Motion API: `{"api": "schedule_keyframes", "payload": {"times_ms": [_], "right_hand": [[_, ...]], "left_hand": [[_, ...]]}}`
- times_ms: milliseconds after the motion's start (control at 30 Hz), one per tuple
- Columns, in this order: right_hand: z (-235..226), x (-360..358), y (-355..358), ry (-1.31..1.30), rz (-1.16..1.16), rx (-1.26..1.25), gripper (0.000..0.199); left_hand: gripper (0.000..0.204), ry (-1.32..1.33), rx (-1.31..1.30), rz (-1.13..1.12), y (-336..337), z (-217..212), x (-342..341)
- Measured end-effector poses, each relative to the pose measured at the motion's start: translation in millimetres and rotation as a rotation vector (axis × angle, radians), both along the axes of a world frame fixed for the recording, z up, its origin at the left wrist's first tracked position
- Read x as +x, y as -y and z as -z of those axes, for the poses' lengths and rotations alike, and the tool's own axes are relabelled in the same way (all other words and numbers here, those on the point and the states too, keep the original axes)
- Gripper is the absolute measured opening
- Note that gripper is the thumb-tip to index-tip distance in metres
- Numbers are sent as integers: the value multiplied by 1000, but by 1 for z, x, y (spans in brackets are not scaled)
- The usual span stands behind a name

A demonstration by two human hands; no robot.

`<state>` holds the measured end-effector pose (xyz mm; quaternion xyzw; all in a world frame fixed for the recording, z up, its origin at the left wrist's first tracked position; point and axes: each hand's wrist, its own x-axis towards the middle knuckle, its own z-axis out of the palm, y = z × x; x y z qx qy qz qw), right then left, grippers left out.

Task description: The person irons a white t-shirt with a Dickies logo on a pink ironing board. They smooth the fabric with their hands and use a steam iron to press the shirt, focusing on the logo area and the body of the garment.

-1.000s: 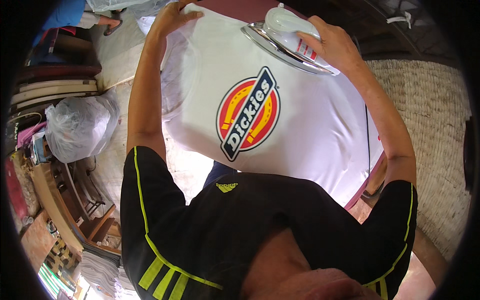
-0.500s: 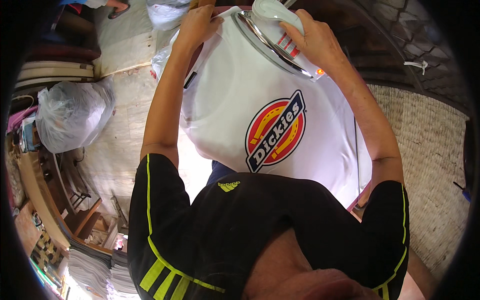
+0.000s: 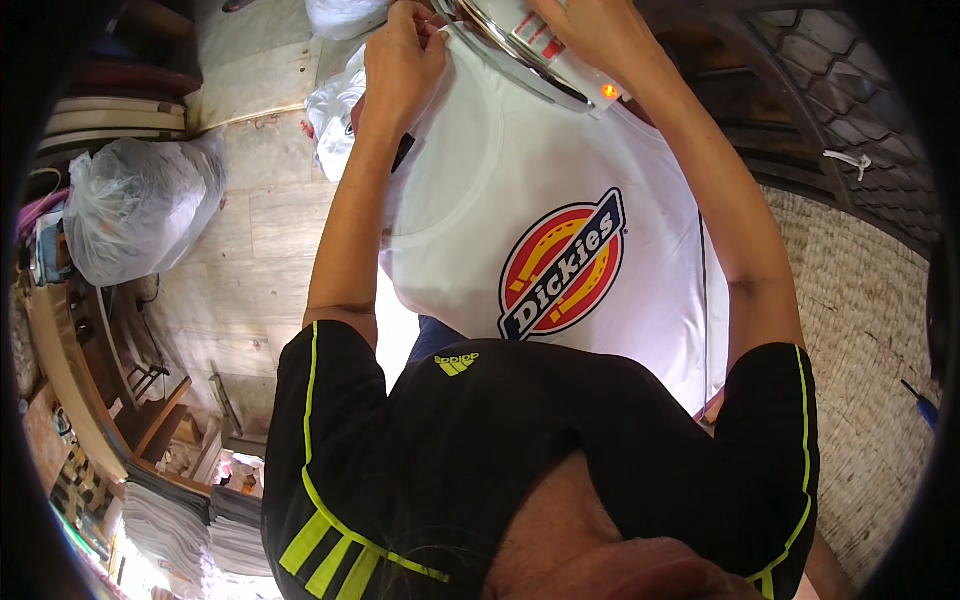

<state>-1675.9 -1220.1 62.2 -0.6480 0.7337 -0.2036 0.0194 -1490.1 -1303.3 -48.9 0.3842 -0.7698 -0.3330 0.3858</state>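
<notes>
A white T-shirt [image 3: 455, 200] with a round red, yellow and dark blue print [image 3: 562, 265] lies spread in front of me. At its far left edge my left hand [image 3: 405, 68] is closed, thumb and fingers pinching the fabric by the neckline. An electric iron [image 3: 532, 42] with a shiny chrome rim and a lit orange lamp [image 3: 609, 91] rests on the far part of the shirt. My right hand [image 3: 592, 32] is on the iron; its fingers and the handle are partly cut off by the upper edge. Beside my left wrist shows a small black strip [image 3: 404, 152].
Filled clear plastic bags [image 3: 140, 215] stand on the pale tiled floor [image 3: 275, 215] at the left. Folded grey stacks [image 3: 165, 535] lie at the lower left. A dark metal lattice [image 3: 850, 110] stands far right, above a woven mat [image 3: 850, 300].
The iron and my right hand have moved farther away and a little left, toward my left hand. My left hand stays at the shirt's edge, its fingers slightly shifted.
</notes>
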Motion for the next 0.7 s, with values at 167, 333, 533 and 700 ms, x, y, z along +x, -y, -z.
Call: {"api": "schedule_keyframes", "payload": {"times_ms": [167, 333, 533, 700], "right_hand": [[-12, 7, 13, 104, 30, 96, 39], [-7, -2, -8, 14, 12, 109, 38], [-10, -4, -13, 59, 10, 101, 38], [-12, 0, -33, -7, 26, 165, 37]], "left_hand": [[30, -43, 4, -37, 3, 5, 0], [28, -57, 66, -50, 3, 4, 1], [24, -64, 63, -57, 6, 8, -1], [15, -121, 96, -75, 2, 3, 1]]}}
